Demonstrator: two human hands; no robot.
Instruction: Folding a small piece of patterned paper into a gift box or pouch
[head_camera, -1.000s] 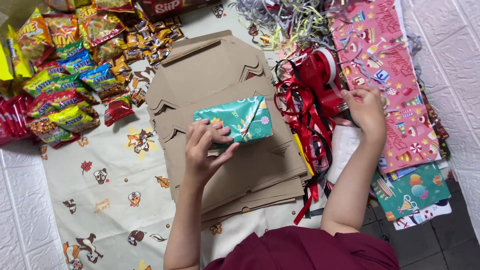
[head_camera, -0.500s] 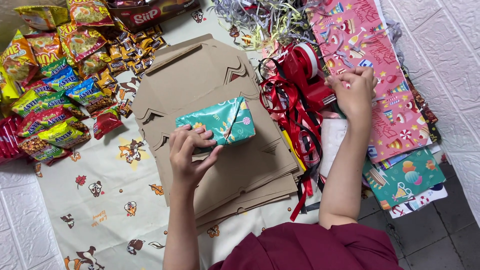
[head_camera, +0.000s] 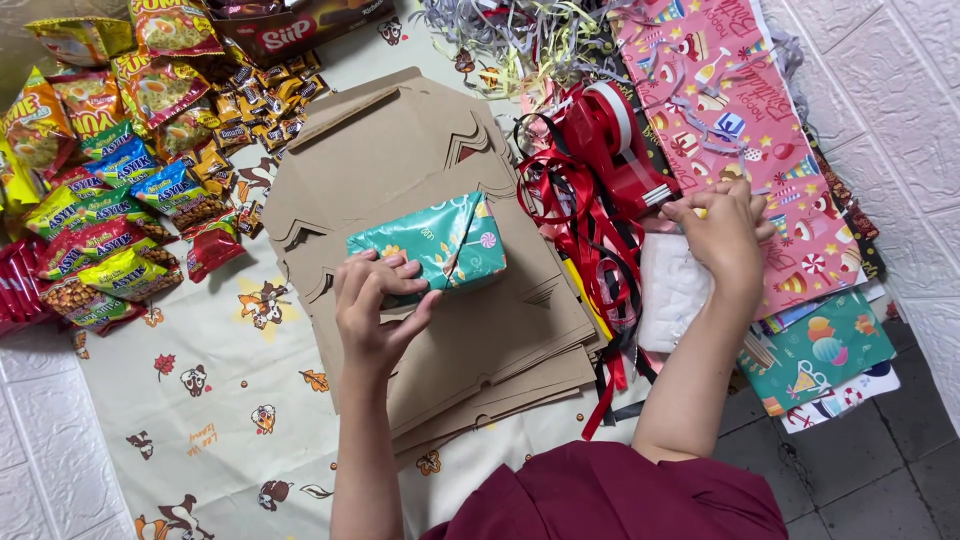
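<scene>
Taping a teal wrapped parcel (head_camera: 432, 243) on the cardboard stack (head_camera: 440, 330).
Left hand (head_camera: 375, 310) pins the parcel's near edge; keep it flat while the right hand (head_camera: 722, 235), right of the parcel, pinches tape at the red dispenser (head_camera: 615, 145).

Snack packets (head_camera: 95, 200) in red, green, blue and yellow crowd the left side of a cartoon-print cloth (head_camera: 200, 420). Shredded paper strips (head_camera: 510, 35) lie at the top. Pink wrapping paper (head_camera: 740, 100) overlaps green sheets (head_camera: 820, 355) at right.
</scene>
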